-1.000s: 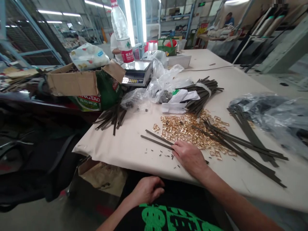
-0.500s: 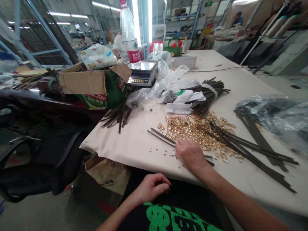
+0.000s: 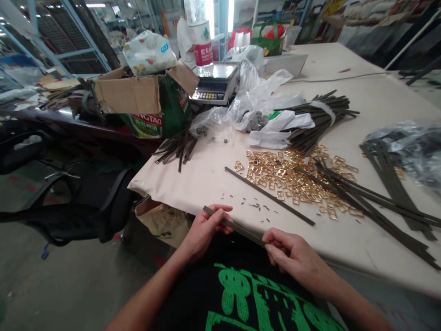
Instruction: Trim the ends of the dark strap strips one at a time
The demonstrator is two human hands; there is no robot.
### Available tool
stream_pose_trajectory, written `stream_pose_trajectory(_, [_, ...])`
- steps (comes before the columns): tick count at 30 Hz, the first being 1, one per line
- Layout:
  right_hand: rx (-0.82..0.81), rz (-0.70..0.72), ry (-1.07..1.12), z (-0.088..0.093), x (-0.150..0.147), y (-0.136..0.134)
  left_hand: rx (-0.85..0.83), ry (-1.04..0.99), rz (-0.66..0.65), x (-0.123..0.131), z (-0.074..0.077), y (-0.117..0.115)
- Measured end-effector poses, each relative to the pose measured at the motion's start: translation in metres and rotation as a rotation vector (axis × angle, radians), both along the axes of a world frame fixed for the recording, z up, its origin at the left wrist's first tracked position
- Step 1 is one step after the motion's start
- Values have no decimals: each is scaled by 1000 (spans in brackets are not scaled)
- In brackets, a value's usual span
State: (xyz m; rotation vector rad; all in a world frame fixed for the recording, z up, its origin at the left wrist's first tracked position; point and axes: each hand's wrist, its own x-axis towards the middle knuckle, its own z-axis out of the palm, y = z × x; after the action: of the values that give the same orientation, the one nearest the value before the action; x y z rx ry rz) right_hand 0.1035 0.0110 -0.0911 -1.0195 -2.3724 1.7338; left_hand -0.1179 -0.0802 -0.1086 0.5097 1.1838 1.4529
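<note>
A dark grey-green flat strip (image 3: 246, 232) stretches between my two hands, just off the table's front edge. My left hand (image 3: 209, 225) pinches it near its left end, which sticks out past the fingers. Its other end is gripped by the thumb and fingers of my right hand (image 3: 287, 250). Another single strip (image 3: 270, 195) lies on the table beyond my hands. Behind it spreads a heap of small gold rectangular buckles (image 3: 280, 172). Short dark cut bits (image 3: 255, 205) are scattered on the table near my hands.
More strips (image 3: 365, 197) lie at the right beside a clear plastic bag (image 3: 409, 147). A tied strip bundle (image 3: 324, 115), white gloves (image 3: 272, 138), a scale (image 3: 220, 87) with a bottle (image 3: 203, 50), and a carton (image 3: 127, 94) stand farther back. A black chair (image 3: 93, 202) is at the left.
My right hand has lifted a strip off the table and drawn it back towards me. My left hand has risen and taken hold of its left end. The view has tilted down.
</note>
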Motion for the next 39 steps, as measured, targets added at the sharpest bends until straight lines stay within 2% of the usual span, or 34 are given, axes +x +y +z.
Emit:
stream_pose_trajectory(4, [-180,-73,1,-15,17,-5,-86,265,73,-2,3,0])
stream_pose_trajectory(7, [-293,-100,51,-17,16,-8,-122,337,49,2,1,0])
stream_pose_trajectory(13, [-610,-123,249,-15,-13,-17,-125,117,-57,15,-9,1])
stream_pose_trajectory(20, [-832,-187,443,-29,-24,-15,-98,25,-79,22,-13,3])
stream_pose_trajectory(24, [-857,-145,470,-31,-23,-14,-52,13,-100,26,-12,3])
stream_pose_trajectory(33, [-835,-100,427,-26,-32,-14,-43,109,-238,25,-2,0])
stream_pose_trajectory(39, [-857,-165,464,-34,-30,-17,-16,60,-280,27,-8,1])
